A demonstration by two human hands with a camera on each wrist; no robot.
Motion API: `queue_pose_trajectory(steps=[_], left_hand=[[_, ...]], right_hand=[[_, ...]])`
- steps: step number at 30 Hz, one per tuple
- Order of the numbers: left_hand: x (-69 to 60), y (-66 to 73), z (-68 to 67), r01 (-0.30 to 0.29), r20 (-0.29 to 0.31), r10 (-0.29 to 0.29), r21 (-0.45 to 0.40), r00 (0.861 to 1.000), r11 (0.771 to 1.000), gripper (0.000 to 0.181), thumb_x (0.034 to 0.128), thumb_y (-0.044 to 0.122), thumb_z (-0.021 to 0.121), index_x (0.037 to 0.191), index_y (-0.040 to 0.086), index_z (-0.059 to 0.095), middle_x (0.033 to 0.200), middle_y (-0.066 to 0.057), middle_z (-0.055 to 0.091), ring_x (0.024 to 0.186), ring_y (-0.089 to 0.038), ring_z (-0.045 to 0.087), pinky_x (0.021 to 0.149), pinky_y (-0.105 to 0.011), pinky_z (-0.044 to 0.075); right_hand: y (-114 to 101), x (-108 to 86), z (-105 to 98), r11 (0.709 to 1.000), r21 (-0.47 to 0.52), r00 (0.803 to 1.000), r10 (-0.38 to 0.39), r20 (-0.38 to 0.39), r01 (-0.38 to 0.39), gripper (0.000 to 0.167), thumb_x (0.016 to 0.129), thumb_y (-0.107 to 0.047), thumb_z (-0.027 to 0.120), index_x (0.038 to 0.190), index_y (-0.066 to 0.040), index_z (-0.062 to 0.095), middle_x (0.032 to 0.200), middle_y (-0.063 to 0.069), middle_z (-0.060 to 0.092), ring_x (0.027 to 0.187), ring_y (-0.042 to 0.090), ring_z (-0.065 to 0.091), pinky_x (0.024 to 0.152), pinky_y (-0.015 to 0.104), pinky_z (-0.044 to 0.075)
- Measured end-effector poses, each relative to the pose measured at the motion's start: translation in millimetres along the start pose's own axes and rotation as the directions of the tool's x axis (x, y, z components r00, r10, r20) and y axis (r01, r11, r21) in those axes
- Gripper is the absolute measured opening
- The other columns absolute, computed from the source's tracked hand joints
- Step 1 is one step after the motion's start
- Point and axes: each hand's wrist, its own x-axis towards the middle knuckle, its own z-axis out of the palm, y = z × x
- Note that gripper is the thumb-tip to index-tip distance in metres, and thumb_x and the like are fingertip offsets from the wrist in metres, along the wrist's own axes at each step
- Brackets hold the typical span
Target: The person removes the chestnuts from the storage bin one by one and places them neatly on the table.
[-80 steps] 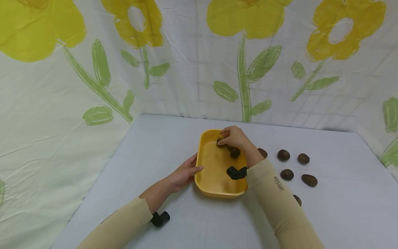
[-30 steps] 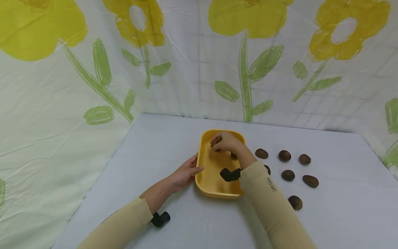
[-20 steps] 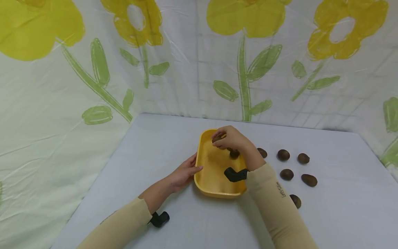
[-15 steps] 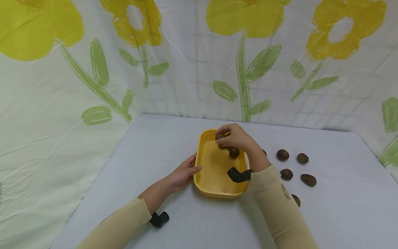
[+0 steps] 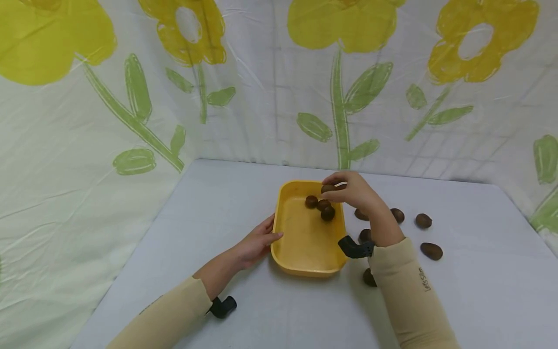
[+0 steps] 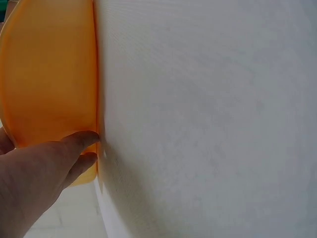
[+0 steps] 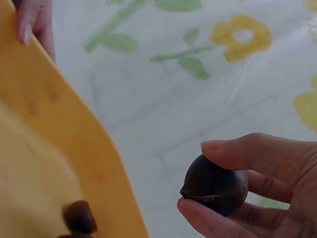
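In the head view a yellow rectangular tray (image 5: pixel 301 242) stands on the table. My left hand (image 5: pixel 257 245) grips its left wall, thumb over the rim; the left wrist view shows fingers (image 6: pixel 81 141) against the tray's outer side (image 6: pixel 49 64). Over the tray's back right corner, my right hand (image 5: pixel 353 191) pinches a dark brown chestnut (image 5: pixel 328 189). The right wrist view shows this chestnut (image 7: pixel 215 186) between thumb and fingers, its pointed tip facing away from the palm. Three chestnuts (image 5: pixel 328 213) lie together at the back right inside the tray.
Several more chestnuts (image 5: pixel 431 251) lie on the white-covered table (image 5: pixel 261 310) right of the tray, some partly behind my right forearm. A cloth with printed flowers (image 5: pixel 261 121) hangs behind the table. Black wrist devices (image 5: pixel 224 307) sit on both forearms.
My right hand has lifted a chestnut from inside the tray and moved it right, toward the back right rim. My left hand has stayed on the tray's left wall.
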Motion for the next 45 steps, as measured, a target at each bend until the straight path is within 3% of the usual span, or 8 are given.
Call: queue_pose_trajectory(steps=[13, 23, 30, 33, 35, 39, 42, 45], left_hand=[[-0.4, 0.0, 1.6, -0.005, -0.005, 0.005, 0.007, 1.0, 1.0, 0.065, 0.0972, 0.013, 0.046, 0.151, 0.018, 0.01, 0.157, -0.002, 0.015, 0.136, -0.026, 0.036, 0.11, -0.045, 0.032], [-0.5, -0.3, 1.8, -0.004, -0.002, 0.004, 0.018, 1.0, 1.0, 0.065, 0.0973, 0.014, 0.046, 0.151, 0.017, 0.01, 0.157, -0.003, 0.016, 0.135, -0.026, 0.037, 0.11, -0.046, 0.032], [-0.1, 0.1, 1.1, 0.002, -0.017, -0.002, 0.014, 1.0, 1.0, 0.065, 0.097, 0.014, 0.047, 0.151, 0.018, 0.011, 0.157, -0.003, 0.018, 0.134, -0.026, 0.039, 0.11, -0.045, 0.032], [-0.2, 0.0, 0.6, 0.002, -0.02, -0.002, 0.011, 1.0, 1.0, 0.065, 0.097, 0.014, 0.047, 0.151, 0.018, 0.012, 0.157, -0.003, 0.018, 0.134, -0.026, 0.038, 0.11, -0.045, 0.032], [-0.3, 0.1, 0.7, -0.004, -0.012, 0.004, 0.008, 1.0, 1.0, 0.064, 0.0971, 0.014, 0.046, 0.151, 0.018, 0.011, 0.157, -0.002, 0.017, 0.135, -0.025, 0.037, 0.11, -0.045, 0.032], [0.0, 0.6, 1.2, -0.015, 0.001, 0.015, 0.008, 1.0, 1.0, 0.064, 0.0974, 0.014, 0.046, 0.151, 0.018, 0.011, 0.157, -0.002, 0.016, 0.136, -0.025, 0.036, 0.11, -0.045, 0.032], [-0.3, 0.3, 1.2, -0.013, 0.001, 0.013, 0.004, 1.0, 1.0, 0.064, 0.0973, 0.013, 0.046, 0.151, 0.018, 0.011, 0.157, -0.002, 0.016, 0.136, -0.025, 0.036, 0.11, -0.045, 0.032], [-1.0, -0.2, 0.8, -0.009, -0.008, 0.009, -0.005, 1.0, 1.0, 0.064, 0.0971, 0.013, 0.046, 0.151, 0.018, 0.012, 0.157, -0.003, 0.018, 0.136, -0.025, 0.035, 0.111, -0.045, 0.031]], right_hand=[[37, -47.0, -38, 0.995, -0.075, 0.995, 0.058, -0.079, -0.064, 0.048, 0.085, -0.033, 0.067, 0.123, -0.007, 0.056, 0.12, 0.016, 0.062, 0.105, 0.024, 0.061, 0.09, 0.038, 0.047], [64, -76.1, -52, 0.991, -0.086, 0.987, 0.091, -0.136, -0.104, 0.052, 0.085, -0.037, 0.066, 0.125, -0.006, 0.054, 0.118, 0.014, 0.062, 0.088, -0.002, 0.06, 0.078, 0.026, 0.051], [82, -96.8, -62, 0.99, -0.083, 0.984, 0.105, -0.145, -0.118, 0.055, 0.086, -0.037, 0.065, 0.128, -0.004, 0.05, 0.119, 0.014, 0.062, 0.087, -0.012, 0.056, 0.092, 0.05, 0.042], [86, -103.6, -65, 0.987, -0.098, 0.981, 0.108, -0.16, -0.125, 0.055, 0.086, -0.037, 0.065, 0.127, -0.003, 0.051, 0.118, 0.015, 0.062, 0.086, -0.012, 0.055, 0.09, 0.048, 0.045], [91, -108.9, -67, 0.987, -0.102, 0.979, 0.107, -0.172, -0.126, 0.054, 0.086, -0.035, 0.065, 0.127, -0.002, 0.051, 0.114, 0.009, 0.065, 0.086, -0.009, 0.058, 0.086, 0.037, 0.049], [102, -123.2, -74, 0.982, -0.091, 0.97, 0.144, -0.198, -0.164, 0.05, 0.086, -0.036, 0.065, 0.124, -0.006, 0.053, 0.1, -0.017, 0.065, 0.085, -0.008, 0.061, 0.074, 0.016, 0.045], [112, -134.4, -80, 0.977, -0.082, 0.962, 0.173, -0.213, -0.194, 0.046, 0.086, -0.036, 0.065, 0.122, -0.009, 0.054, 0.091, -0.029, 0.061, 0.085, -0.013, 0.059, 0.073, 0.014, 0.043], [119, -143.6, -84, 0.975, -0.077, 0.957, 0.189, -0.218, -0.21, 0.045, 0.087, -0.035, 0.064, 0.122, -0.009, 0.055, 0.09, -0.03, 0.061, 0.085, -0.016, 0.056, 0.08, 0.027, 0.043]])
